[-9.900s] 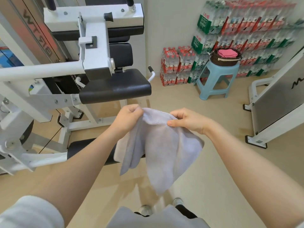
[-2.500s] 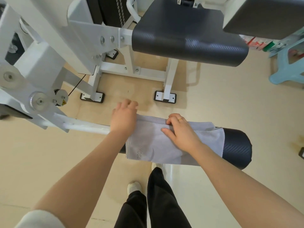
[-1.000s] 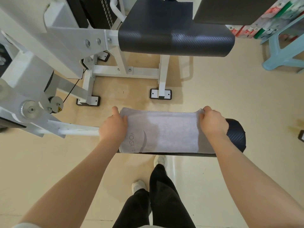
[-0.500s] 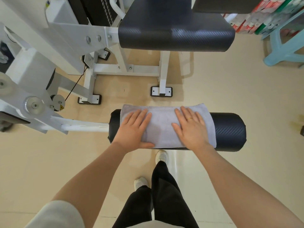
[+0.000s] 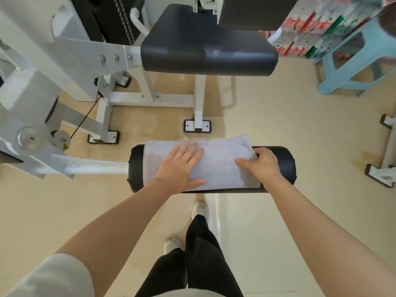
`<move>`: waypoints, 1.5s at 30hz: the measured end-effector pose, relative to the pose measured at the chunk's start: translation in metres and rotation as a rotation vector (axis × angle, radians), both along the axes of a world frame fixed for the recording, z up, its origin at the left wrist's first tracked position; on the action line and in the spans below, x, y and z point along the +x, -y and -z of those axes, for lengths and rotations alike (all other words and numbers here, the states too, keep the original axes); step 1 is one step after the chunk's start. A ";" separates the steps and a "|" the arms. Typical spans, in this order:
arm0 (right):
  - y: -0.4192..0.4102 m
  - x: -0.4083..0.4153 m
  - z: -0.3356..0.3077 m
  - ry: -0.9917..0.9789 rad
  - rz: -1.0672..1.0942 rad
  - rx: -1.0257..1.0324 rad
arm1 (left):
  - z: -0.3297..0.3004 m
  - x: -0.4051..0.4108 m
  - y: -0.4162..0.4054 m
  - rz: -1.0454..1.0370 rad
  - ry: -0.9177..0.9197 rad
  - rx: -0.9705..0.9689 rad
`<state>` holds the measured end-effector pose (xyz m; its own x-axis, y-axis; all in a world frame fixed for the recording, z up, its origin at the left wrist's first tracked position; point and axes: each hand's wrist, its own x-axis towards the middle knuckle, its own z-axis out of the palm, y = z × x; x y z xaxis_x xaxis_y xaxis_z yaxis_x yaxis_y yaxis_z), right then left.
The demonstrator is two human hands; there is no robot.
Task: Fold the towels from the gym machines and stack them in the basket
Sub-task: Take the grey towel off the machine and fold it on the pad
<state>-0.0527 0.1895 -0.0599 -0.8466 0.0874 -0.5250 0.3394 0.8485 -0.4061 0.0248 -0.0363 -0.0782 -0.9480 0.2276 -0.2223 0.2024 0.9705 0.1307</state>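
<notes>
A pale grey towel (image 5: 218,159), folded into a long strip, lies draped over the black roller pad (image 5: 282,161) of the gym machine. My left hand (image 5: 180,166) rests flat on the towel's left half, fingers spread. My right hand (image 5: 260,165) grips the towel's right end, thumb on top and fingers curled around the edge. The basket is out of sight; only a dark sliver shows on top of the blue stool (image 5: 353,61) at the upper right.
The black seat pad (image 5: 205,52) and white frame (image 5: 150,97) of the machine stand beyond the roller. Packs of bottled water (image 5: 317,24) line the wall behind the stool. Another machine's white feet (image 5: 383,166) sit at the right edge. My legs stand below the roller.
My right hand has slid from lying flat on the towel to its right end and closed on that edge. My left hand stays flat, shifted slightly toward the middle.
</notes>
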 end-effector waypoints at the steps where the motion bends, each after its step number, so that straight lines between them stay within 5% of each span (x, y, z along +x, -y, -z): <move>1: 0.002 -0.001 -0.004 0.009 0.085 -0.087 | -0.001 -0.004 -0.008 0.007 0.012 0.048; 5: 0.008 -0.002 -0.016 0.087 0.307 -0.418 | 0.005 -0.012 -0.019 -0.093 0.227 0.039; 10: 0.004 -0.011 -0.042 0.432 0.484 -0.746 | 0.005 -0.016 -0.020 -0.200 0.284 -0.018; 17: 0.045 -0.007 -0.079 0.633 0.456 -0.994 | 0.002 -0.016 -0.020 -0.123 0.276 -0.060; 21: 0.099 0.009 -0.084 0.646 0.363 -0.906 | -0.008 -0.013 0.008 -0.140 0.193 0.482; 25: 0.155 0.032 -0.073 0.617 0.347 -0.898 | -0.031 0.010 0.053 -0.616 0.155 0.956; 29: 0.190 0.055 -0.051 0.529 0.283 -0.861 | -0.033 0.025 0.082 -1.065 0.414 1.281; 33: 0.181 0.063 -0.038 0.247 0.018 -0.644 | -0.028 0.017 0.079 -0.924 0.368 1.052; 37: 0.151 0.060 -0.025 -0.248 -0.512 -0.046 | -0.021 0.011 0.076 -0.775 0.320 0.848; 42: 0.144 0.062 -0.007 -0.085 -0.659 0.128 | -0.019 0.015 0.097 -0.781 0.262 0.844; 45: 0.151 0.064 -0.004 -0.046 -0.649 0.166 | -0.018 0.013 0.093 -0.684 0.113 0.546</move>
